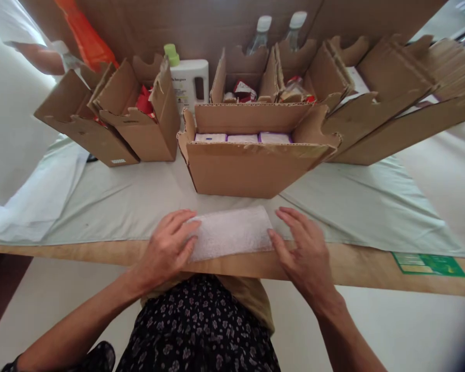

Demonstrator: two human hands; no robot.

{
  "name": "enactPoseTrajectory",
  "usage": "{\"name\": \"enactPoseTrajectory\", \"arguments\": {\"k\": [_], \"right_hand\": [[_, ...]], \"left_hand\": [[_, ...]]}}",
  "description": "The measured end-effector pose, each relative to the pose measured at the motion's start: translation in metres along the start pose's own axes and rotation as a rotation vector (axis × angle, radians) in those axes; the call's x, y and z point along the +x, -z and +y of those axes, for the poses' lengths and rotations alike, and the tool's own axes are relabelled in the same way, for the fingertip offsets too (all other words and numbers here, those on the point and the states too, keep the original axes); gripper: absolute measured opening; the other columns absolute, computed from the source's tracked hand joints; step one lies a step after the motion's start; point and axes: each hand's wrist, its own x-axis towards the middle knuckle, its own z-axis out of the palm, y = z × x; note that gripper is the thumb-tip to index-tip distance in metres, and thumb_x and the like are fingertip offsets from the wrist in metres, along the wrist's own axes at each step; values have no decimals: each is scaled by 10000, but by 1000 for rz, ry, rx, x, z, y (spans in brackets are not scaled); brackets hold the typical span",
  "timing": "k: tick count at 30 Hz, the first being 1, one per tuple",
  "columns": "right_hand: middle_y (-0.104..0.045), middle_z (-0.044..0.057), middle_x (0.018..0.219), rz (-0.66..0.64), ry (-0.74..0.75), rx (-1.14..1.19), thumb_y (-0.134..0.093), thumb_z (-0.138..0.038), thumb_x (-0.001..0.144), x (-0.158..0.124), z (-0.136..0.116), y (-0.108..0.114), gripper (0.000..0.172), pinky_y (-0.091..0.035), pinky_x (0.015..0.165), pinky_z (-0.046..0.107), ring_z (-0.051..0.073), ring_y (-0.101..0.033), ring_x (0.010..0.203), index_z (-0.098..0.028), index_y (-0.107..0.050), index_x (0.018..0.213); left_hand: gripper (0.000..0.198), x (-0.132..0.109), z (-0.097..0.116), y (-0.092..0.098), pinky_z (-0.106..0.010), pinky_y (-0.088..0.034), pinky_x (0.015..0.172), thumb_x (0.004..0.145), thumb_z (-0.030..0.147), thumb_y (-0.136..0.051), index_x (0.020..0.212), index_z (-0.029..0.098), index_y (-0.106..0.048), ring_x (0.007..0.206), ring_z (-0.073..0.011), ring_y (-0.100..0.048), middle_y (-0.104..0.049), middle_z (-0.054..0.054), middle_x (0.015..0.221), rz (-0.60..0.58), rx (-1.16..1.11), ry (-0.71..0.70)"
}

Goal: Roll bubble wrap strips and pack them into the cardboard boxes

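Note:
A flat rectangle of whitish bubble wrap [231, 232] lies at the front edge of the table, partly over the bare wood. At its left end is my left hand [172, 242], fingers extended and slightly parted, the fingertips resting on or against the wrap. My right hand [305, 250] is at the other end with thumb and fingers spread; the thumb tip reaches the wrap's right edge. Neither hand grips it. Just beyond the wrap stands an open cardboard box [244, 168] with several white packs [242, 138] edged in purple inside.
Behind are more open cardboard boxes [155, 132], a white jug with a green cap [189, 77] and clear bottles [260, 35]. Translucent sheets [42, 194] lie at left, a green card [430, 264] at the right front edge. Another person's arm [39, 58] shows at upper left.

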Motion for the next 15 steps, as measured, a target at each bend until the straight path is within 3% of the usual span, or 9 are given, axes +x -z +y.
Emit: {"name": "enactPoseTrajectory", "arguments": {"k": [4, 7, 11, 15], "right_hand": [[-596, 162, 1455, -287, 236, 64, -523, -197, 984, 10, -40, -25, 383, -506, 1041, 534, 334, -573, 1308, -198, -630, 1351], [-584, 155, 1485, -445, 303, 56, -540, -194, 981, 8, -38, -36, 381, -498, 1052, 537, 336, -547, 1357, -186, -642, 1348], [-639, 129, 1430, -374, 215, 36, -548, -288, 1013, -13, 5, -12, 336, -472, 1064, 541, 327, -569, 1346, -200, -647, 1321], [-622, 135, 1447, -323, 169, -5, -495, -233, 1007, -24, 33, 18, 349, -499, 1018, 501, 317, -566, 1357, -204, -640, 1324]], "left_hand": [[400, -2, 10, -23, -581, -427, 1159, 919, 140, -576, 1307, 195, -655, 1416, -361, -493, -590, -167, 1478, -260, 28, -83], [432, -1, -1, -32, -611, -387, 1183, 917, 174, -595, 1344, 221, -640, 1424, -363, -490, -568, -151, 1515, -349, -14, -48], [421, -5, -14, -32, -598, -333, 1226, 926, 221, -625, 1346, 255, -644, 1467, -336, -447, -548, -115, 1546, -348, -123, -30], [487, -8, -18, -29, -613, -323, 1225, 902, 329, -706, 1373, 241, -620, 1480, -355, -423, -521, -139, 1565, -352, -135, -63]]}}
